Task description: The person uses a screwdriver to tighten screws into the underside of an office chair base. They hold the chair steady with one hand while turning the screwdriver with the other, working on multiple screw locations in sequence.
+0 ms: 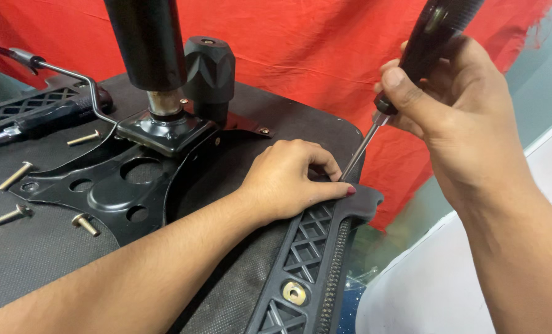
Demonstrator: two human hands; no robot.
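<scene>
Two hands: both at work at the near-right corner of an upturned seat base.
Right hand (pixel 449 99): closed in a full grip round the black-handled screwdriver (pixel 412 68), held tilted, handle up and to the right, apparently so the steel shaft slants down to one spot.
Screwdriver tip: meets the top end of the black plastic lattice armrest bracket (pixel 313 247), just beside the left fingertips; the screw itself is hidden.
Left hand (pixel 288 179): palm down, fingers curled and pressed on the bracket's top end, holding nothing; judged to be steadying the bracket against the push of the tool.
Bracket: lies near right along the seat edge, directly under the left hand and below the right; a brass-coloured washer and bolt head (pixel 294 292) show lower down it.
Seat underside (pixel 41 253): dark fabric-covered panel bearing all parts.
Black steel mounting plate (pixel 109 192): left of the left hand, with round holes, carrying the black gas-lift column (pixel 149 43) and a faceted black knob (pixel 209 65).
Loose brass-coloured bolts (pixel 16 175): four, scattered far left, well apart from both hands.
Red cloth (pixel 300 55): hangs behind, far side.
</scene>
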